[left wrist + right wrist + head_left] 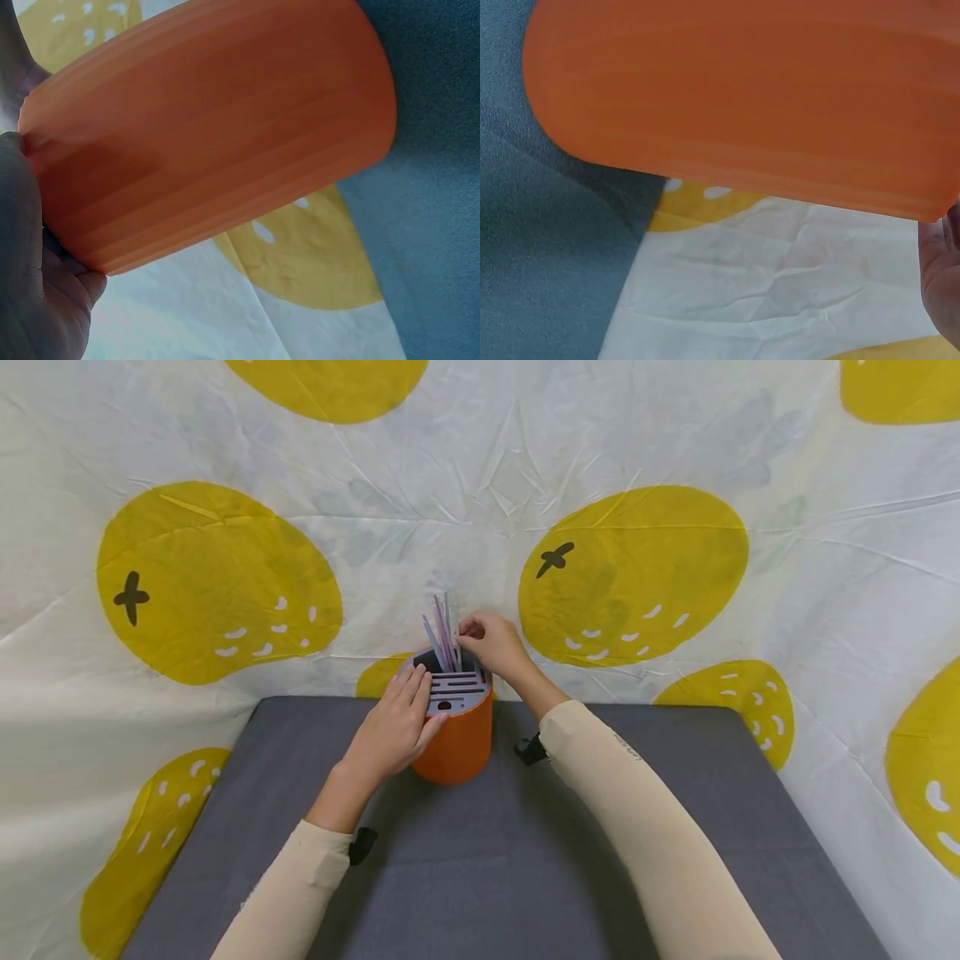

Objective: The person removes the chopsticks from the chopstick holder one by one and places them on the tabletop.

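Note:
An orange holder [453, 752] with a grey slotted top [457, 693] stands upright near the back of the table. Several thin purple and grey sticks [442, 631] lean upward out of its rear opening. My left hand [395, 722] rests on the left side of the top, fingers extended across the rim and thumb toward the front. Beside the sticks, my right hand [495, 645] pinches a thin stick [459, 656] between thumb and fingertips over the back right of the holder. In both wrist views the orange wall fills much of the picture and hides the top.
A dark grey cloth covers the table [465, 868]. Right behind its back edge hangs a white curtain [420, 560] printed with large yellow fruit shapes, which also runs along both sides.

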The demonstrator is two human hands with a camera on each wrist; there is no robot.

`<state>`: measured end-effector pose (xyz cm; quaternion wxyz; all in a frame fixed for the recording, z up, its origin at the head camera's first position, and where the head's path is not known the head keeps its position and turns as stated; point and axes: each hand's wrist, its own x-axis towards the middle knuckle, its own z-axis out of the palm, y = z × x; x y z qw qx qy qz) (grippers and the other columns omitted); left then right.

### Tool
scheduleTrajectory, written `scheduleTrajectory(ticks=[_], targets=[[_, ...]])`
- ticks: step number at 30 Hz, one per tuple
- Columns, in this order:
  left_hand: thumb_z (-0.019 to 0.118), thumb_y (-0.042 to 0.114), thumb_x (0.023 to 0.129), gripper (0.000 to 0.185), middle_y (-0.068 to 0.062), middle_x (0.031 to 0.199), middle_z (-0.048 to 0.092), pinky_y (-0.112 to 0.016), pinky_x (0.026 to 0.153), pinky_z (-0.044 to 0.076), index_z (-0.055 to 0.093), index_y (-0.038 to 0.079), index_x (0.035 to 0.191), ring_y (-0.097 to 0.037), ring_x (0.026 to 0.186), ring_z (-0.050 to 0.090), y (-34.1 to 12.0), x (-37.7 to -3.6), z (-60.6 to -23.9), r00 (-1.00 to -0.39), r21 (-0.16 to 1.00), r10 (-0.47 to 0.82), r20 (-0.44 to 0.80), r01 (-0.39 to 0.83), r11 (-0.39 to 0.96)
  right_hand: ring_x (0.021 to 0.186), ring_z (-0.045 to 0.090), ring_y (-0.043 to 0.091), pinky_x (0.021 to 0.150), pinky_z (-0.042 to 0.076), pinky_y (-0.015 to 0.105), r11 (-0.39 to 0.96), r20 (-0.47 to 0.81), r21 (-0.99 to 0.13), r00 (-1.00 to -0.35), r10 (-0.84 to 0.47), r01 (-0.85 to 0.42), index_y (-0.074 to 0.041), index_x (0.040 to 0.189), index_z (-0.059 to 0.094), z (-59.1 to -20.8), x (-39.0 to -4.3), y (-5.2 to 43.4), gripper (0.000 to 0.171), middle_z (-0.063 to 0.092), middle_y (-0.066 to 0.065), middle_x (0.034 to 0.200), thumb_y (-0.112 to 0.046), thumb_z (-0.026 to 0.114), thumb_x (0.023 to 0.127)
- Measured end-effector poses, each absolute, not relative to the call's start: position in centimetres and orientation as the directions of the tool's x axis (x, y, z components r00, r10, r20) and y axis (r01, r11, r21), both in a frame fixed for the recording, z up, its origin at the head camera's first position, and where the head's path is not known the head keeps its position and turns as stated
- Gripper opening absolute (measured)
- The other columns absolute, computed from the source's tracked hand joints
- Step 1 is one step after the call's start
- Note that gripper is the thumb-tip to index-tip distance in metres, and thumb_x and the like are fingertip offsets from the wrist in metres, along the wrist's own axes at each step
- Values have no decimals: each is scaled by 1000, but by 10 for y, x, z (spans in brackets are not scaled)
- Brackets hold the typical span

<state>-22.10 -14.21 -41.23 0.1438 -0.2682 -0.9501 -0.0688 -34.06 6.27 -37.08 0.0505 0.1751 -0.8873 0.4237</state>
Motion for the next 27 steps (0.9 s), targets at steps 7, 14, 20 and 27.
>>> scheduleTrajectory(ticks=[7,14,20,27], targets=[[46,42,109,70,-27,163,34,-53,128,23,36,-10,155,-41,155,28,-142,-220,-412,-813,51,490,315,530,846,100,68,25,92,58,39,531,274,-760,-925,-262,-375,-7,109,71,-369,-336,68,16,72,10,107,-20,71,99],[45,41,110,69,-27,164,33,-53,128,23,36,-10,155,-41,155,28,-143,-220,-412,-816,55,486,313,527,848,92,71,29,87,62,36,373,297,-852,-926,-232,-367,1,111,67,-356,-332,73,14,69,17,102,-9,68,100],[45,41,110,70,-27,164,32,-53,128,23,35,-10,156,-41,156,26,-143,-220,-414,-817,56,487,309,527,848,87,70,26,82,63,32,254,371,-876,-910,-187,-409,5,107,65,-339,-330,80,12,66,18,99,-2,68,98],[44,41,110,70,-28,165,30,-52,129,20,33,-10,157,-41,157,25,-143,-221,-413,-814,69,493,306,535,842,82,69,17,78,63,29,144,445,-875,-886,-133,-462,7,108,63,-312,-325,91,14,63,10,95,-1,68,98]])
